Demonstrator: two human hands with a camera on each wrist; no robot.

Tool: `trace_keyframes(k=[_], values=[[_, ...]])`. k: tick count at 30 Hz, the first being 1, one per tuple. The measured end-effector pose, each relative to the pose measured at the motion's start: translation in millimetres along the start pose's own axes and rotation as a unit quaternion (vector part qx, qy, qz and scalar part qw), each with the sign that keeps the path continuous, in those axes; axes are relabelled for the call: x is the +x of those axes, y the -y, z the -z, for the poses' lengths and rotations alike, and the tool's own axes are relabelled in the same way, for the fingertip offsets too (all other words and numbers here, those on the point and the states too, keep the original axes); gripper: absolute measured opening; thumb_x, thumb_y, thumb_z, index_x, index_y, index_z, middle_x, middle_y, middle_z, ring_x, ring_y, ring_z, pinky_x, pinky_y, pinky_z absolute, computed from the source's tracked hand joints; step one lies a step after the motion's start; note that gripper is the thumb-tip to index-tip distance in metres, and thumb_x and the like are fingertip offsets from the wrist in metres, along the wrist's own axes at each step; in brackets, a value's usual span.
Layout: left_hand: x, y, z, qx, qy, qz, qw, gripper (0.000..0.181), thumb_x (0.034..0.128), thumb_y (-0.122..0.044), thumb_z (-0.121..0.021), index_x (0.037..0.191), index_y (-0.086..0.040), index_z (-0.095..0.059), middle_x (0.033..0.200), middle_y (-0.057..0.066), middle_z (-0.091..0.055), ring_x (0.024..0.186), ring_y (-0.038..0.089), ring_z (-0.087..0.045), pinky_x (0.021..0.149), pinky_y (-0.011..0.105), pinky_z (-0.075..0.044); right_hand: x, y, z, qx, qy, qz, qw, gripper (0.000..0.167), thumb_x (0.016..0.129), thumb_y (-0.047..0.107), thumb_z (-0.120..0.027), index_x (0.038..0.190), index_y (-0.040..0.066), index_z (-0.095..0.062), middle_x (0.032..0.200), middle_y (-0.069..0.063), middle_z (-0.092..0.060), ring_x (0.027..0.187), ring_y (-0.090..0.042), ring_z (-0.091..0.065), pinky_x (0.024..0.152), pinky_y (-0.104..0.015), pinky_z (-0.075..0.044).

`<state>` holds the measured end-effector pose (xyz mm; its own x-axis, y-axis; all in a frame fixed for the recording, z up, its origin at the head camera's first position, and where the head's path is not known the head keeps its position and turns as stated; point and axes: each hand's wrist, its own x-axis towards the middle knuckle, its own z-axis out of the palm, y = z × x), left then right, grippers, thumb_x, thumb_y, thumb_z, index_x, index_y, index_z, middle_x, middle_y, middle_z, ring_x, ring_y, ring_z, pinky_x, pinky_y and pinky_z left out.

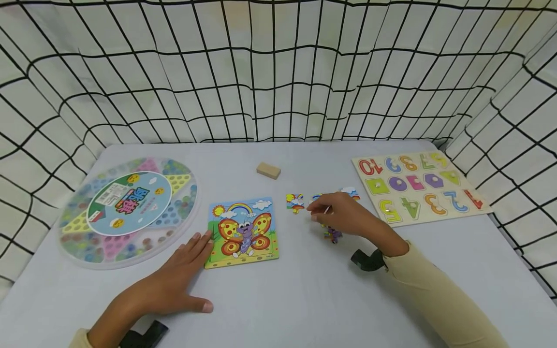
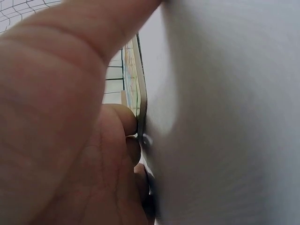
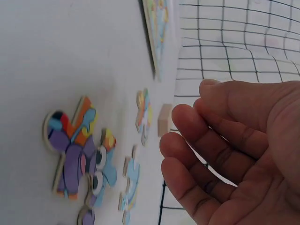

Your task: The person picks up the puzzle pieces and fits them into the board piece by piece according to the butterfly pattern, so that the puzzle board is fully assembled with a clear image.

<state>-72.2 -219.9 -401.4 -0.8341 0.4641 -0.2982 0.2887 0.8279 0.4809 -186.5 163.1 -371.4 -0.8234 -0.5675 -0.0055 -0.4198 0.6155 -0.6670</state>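
Observation:
The butterfly picture board [image 1: 242, 232] lies flat left of the middle of the table. My left hand [image 1: 174, 278] rests beside it, its straight fingertips touching the board's left edge; in the left wrist view the fingers of the hand [image 2: 112, 159] meet the board's edge [image 2: 140, 89]. My right hand [image 1: 344, 215] is above loose puzzle pieces and partly hides them in the head view. A small piece [image 1: 295, 203] lies left of its fingertips. The right wrist view shows the hand [image 3: 234, 150] with loosely bent fingers and nothing held, beside a purple piece [image 3: 77, 164] and a pale blue piece [image 3: 132, 180].
A round game board [image 1: 130, 203] with colored marbles lies at the left. A wooden block [image 1: 268, 170] sits behind the puzzle. The number board [image 1: 417, 188] lies at the right. Black netting [image 1: 274, 89] over white cloth stands behind and beside the table.

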Motion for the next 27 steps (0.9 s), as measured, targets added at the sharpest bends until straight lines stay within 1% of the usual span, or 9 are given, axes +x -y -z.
trace_keyframes(k=[5, 9, 16, 19, 22, 27], values=[[0.1, -0.3, 1.0, -0.004, 0.001, -0.008, 1.0, 0.125, 0.0658, -0.072, -0.071, 0.156, -0.005, -0.016, 0.163, 0.006, 0.004, 0.146, 0.031, 0.012, 0.113, 0.061, -0.004, -14.8, -8.9, 7.4, -0.003, -0.017, -0.002, 0.9998, 0.02, 0.092, 0.012, -0.067, 0.11, 0.004, -0.072, 0.093, 0.005, -0.068, 0.086, -0.013, -0.059, 0.077, -0.031, -0.052], [0.2, -0.3, 1.9, -0.004, 0.001, -0.009, 1.0, 0.125, 0.066, -0.071, -0.071, 0.156, -0.005, -0.015, 0.163, 0.007, 0.004, 0.146, 0.033, 0.012, 0.112, 0.062, -0.004, -22.3, -17.1, 8.5, -0.011, -0.02, 0.003, 0.9997, 0.021, 0.091, 0.008, -0.067, 0.111, 0.002, -0.071, 0.098, 0.001, -0.069, 0.089, -0.014, -0.059, 0.08, -0.032, -0.053], [-0.5, 1.5, 0.6, -0.004, 0.001, -0.006, 1.0, 0.125, 0.0659, -0.072, -0.071, 0.156, -0.004, -0.015, 0.163, 0.006, 0.004, 0.146, 0.032, 0.012, 0.113, 0.061, -0.002, -31.6, -24.5, 10.1, -0.012, -0.021, -0.025, 0.9994, 0.027, 0.09, 0.01, -0.069, 0.116, 0.002, -0.069, 0.108, -0.005, -0.068, 0.102, -0.022, -0.059, 0.09, -0.043, -0.05], [-0.8, 2.6, -0.2, -0.007, 0.002, -0.007, 0.9999, 0.125, 0.0663, -0.072, -0.071, 0.155, -0.004, -0.015, 0.163, 0.007, 0.004, 0.146, 0.033, 0.012, 0.113, 0.062, -0.002, -33.6, -26.5, 8.0, -0.011, -0.024, -0.034, 0.9991, 0.031, 0.088, 0.009, -0.072, 0.118, 0.003, -0.068, 0.11, -0.006, -0.068, 0.103, -0.024, -0.059, 0.089, -0.043, -0.05], [-1.0, 1.5, 0.2, -0.002, 0.005, 0.0, 1.0, 0.126, 0.0658, -0.073, -0.071, 0.156, -0.005, -0.015, 0.163, 0.005, 0.005, 0.146, 0.03, 0.013, 0.113, 0.06, -0.001, -35.0, -29.2, 4.2, -0.005, -0.025, -0.042, 0.9988, 0.035, 0.086, 0.009, -0.074, 0.12, 0.004, -0.067, 0.111, -0.005, -0.067, 0.1, -0.023, -0.06, 0.086, -0.04, -0.051], [-0.8, -0.1, 2.1, -0.002, 0.003, -0.002, 1.0, 0.126, 0.0658, -0.072, -0.071, 0.156, -0.005, -0.015, 0.163, 0.006, 0.005, 0.146, 0.031, 0.012, 0.113, 0.06, -0.001, -35.5, -31.5, -2.2, 0.014, -0.018, -0.04, 0.9989, 0.042, 0.085, 0.009, -0.076, 0.125, 0.004, -0.063, 0.112, -0.007, -0.064, 0.095, -0.023, -0.059, 0.084, -0.04, -0.051]])
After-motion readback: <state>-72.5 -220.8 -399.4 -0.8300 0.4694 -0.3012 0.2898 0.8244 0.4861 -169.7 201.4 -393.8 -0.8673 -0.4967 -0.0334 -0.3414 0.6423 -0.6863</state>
